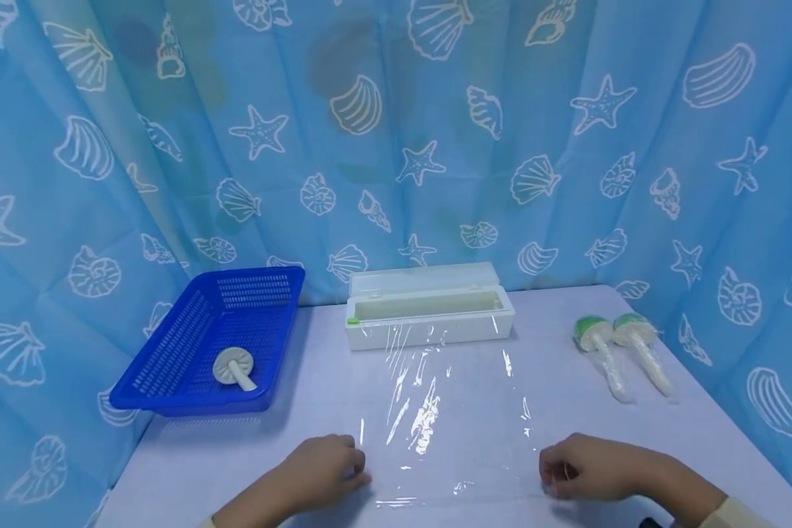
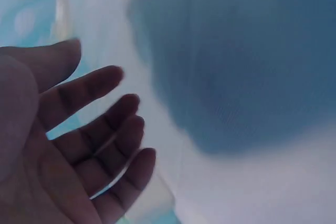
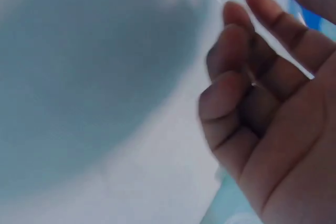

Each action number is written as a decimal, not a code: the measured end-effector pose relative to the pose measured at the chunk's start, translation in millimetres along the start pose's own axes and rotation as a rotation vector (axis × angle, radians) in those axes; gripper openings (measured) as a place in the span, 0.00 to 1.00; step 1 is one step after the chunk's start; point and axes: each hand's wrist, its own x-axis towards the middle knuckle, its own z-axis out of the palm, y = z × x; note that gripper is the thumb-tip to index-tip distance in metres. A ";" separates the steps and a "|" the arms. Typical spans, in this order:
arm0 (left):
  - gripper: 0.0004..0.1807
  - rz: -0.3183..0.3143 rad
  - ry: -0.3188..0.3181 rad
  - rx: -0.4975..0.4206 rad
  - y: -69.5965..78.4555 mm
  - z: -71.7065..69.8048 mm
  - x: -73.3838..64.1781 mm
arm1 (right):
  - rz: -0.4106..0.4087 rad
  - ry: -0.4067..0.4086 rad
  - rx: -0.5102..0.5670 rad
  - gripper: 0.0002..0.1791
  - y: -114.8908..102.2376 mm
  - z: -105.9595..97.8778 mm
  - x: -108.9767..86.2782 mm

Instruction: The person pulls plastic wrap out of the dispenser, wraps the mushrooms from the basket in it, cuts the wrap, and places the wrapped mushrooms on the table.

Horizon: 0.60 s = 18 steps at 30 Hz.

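Observation:
A sheet of clear cling film (image 1: pixel 429 418) lies over the table, reaching from a white dispenser box (image 1: pixel 429 334) toward the front edge. My left hand (image 1: pixel 326 469) is beside the film's near left corner; in the left wrist view its thumb and loosely bent fingers (image 2: pixel 113 82) stand apart with nothing between them. At the near right corner is my right hand (image 1: pixel 590 469), close to the film edge. Its fingers (image 3: pixel 226 98) are loosely curled, the thumb apart from the index finger. Whether they touch the film is hard to tell.
A blue basket (image 1: pixel 165 396) at the left holds a mushroom-shaped item (image 1: pixel 233 367) with a pale stem. Two green-topped mushroom-shaped items (image 1: pixel 592 334) wrapped in film lie at the right. The box's lid (image 1: pixel 425 277) is up, and a patterned curtain (image 1: pixel 383 161) hangs behind the table.

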 end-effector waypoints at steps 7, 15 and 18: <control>0.07 -0.255 0.307 -0.212 -52.4 -30.1 57.2 | -0.009 0.353 0.171 0.10 20.6 -63.5 41.0; 0.23 -0.513 0.506 -0.619 -95.0 -19.4 104.5 | 0.097 0.770 0.296 0.23 37.0 -93.8 105.4; 0.25 -0.516 0.536 -0.759 -102.3 -16.5 118.6 | 0.132 0.855 0.369 0.27 40.5 -100.2 126.4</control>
